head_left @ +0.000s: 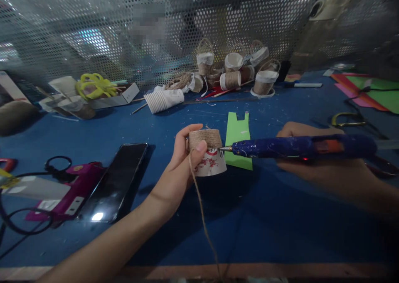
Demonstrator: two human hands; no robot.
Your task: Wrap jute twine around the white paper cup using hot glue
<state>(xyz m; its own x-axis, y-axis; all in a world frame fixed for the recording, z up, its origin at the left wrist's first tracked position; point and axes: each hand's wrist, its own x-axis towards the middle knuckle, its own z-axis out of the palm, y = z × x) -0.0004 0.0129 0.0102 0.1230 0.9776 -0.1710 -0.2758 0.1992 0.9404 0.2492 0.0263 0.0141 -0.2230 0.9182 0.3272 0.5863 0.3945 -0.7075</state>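
Note:
My left hand (183, 162) grips a small paper cup (211, 166) printed with red blossoms. Brown twine (207, 138) is wound around the part of the cup held farthest from me. A loose tail of the twine (202, 216) runs from under my thumb down past the table's front edge. In my right hand (299, 131) is a blue hot glue gun (268, 148), lying level, with a small red light lit. Its metal nozzle is at the cup's right side, by the lower edge of the winding. A green paper cutout (238, 139) lies on the table behind.
A phone (120, 181) and a magenta power strip (75, 187) with cables lie at left. Stacked paper cups (163, 100) and several twine-wrapped baskets (264, 81) stand along the perforated metal screen (174, 29). Coloured sheets (370, 92) and yellow-handled scissors (347, 120) are at right.

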